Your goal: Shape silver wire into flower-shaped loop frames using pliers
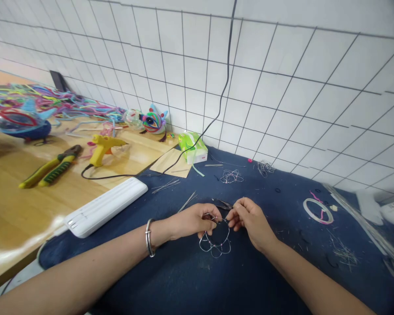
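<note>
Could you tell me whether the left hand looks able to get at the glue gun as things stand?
Probably yes: the glue gun lies uncovered, and only low things seem to lie between. The left hand would likely have to let go of the wire ring first.

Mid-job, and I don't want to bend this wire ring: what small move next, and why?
Probably steady the wire ring with the left hand and gently work its upper right edge with the right hand. The right fingertips are already there, the left grips nearby, and the visible loops sit along the lower side, away from the fingers.
</note>
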A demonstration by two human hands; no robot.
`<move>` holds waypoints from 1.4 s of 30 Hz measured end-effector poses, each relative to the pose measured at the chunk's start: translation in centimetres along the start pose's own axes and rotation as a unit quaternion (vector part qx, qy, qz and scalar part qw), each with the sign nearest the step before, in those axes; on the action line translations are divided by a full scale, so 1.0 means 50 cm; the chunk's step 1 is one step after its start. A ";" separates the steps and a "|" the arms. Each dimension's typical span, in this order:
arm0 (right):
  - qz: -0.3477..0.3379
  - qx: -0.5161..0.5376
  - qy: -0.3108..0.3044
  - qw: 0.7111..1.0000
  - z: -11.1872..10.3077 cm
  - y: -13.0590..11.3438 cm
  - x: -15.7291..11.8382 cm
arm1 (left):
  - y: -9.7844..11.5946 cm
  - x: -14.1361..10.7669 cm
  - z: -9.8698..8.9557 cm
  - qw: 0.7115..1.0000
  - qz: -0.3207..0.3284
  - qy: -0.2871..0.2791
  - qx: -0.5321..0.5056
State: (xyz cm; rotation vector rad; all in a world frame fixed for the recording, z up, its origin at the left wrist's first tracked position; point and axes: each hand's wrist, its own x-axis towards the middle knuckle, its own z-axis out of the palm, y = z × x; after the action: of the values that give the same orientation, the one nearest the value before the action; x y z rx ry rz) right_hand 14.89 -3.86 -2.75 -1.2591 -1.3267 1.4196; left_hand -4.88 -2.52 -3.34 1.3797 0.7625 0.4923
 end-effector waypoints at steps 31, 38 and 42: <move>-0.050 -0.007 0.009 0.999 0.010 0.013 -0.004 | 0.008 -0.005 -0.005 0.997 0.039 0.036 -0.054; -0.066 -0.027 0.003 0.997 0.013 0.016 -0.001 | 0.006 -0.007 -0.011 0.994 0.046 0.021 -0.100; -0.086 -0.060 -0.001 0.994 0.017 0.015 -0.002 | 0.005 -0.007 -0.015 0.991 0.060 -0.001 -0.121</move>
State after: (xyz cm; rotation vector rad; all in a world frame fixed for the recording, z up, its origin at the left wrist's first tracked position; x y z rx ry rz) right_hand 14.14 -4.21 -3.50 -1.1885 -1.5027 1.2365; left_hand -5.65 -2.24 -3.03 1.2035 0.5992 0.6552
